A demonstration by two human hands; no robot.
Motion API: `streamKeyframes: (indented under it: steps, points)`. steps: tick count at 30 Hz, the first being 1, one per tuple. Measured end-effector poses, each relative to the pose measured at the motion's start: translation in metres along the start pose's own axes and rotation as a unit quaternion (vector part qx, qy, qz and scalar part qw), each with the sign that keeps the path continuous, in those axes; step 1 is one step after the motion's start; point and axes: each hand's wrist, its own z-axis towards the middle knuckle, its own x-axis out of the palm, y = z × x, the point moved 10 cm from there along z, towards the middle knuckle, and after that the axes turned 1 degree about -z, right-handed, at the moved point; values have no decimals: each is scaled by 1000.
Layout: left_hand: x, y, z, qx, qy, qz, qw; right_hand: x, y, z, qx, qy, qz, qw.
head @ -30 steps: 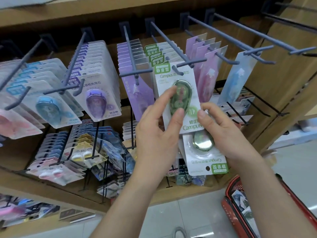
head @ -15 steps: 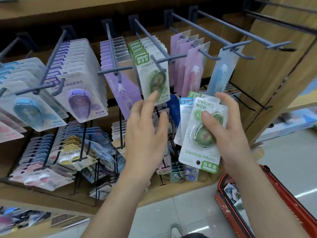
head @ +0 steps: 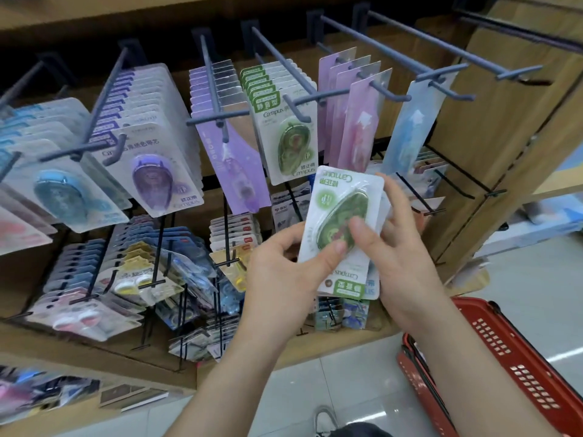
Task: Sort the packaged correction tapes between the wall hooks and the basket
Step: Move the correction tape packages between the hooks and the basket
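Note:
Both hands hold a small stack of packaged correction tapes in front of the display; the top one is a green correction tape pack [head: 342,222], turned upside down. My left hand [head: 284,272] pinches its lower left edge with the thumb on the blister. My right hand [head: 400,260] grips the stack from the right, thumb on the green blister. More green packs [head: 285,134] hang on a grey wall hook [head: 284,64] just above. The red basket [head: 504,357] stands on the floor at lower right.
Blue packs [head: 60,197], purple packs [head: 151,181] and pink packs [head: 353,121] hang on neighbouring hooks. A lower black wire rack [head: 157,279] carries more packs. Bare hooks [head: 441,48] jut out at upper right beside a wooden side panel [head: 504,152].
My left hand left the hanging green packs and came down to the stack. My right hand brought the stack up and toward the middle; both hands now hold it.

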Motion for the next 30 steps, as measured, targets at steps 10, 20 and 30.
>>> streamKeyframes:
  steps: [10, 20, 30]
  points:
    - [-25, -3, 9, -28, -14, -44, 999, -28, 8, 7, -15, -4, -85, 996]
    - [-42, -56, 10, 135, 33, 363, 921, -28, 30, 13, -29, 23, -219, 975]
    - [-3, -88, 16, 199, 28, 521, 830, -42, 24, 13, 9, 11, -203, 979]
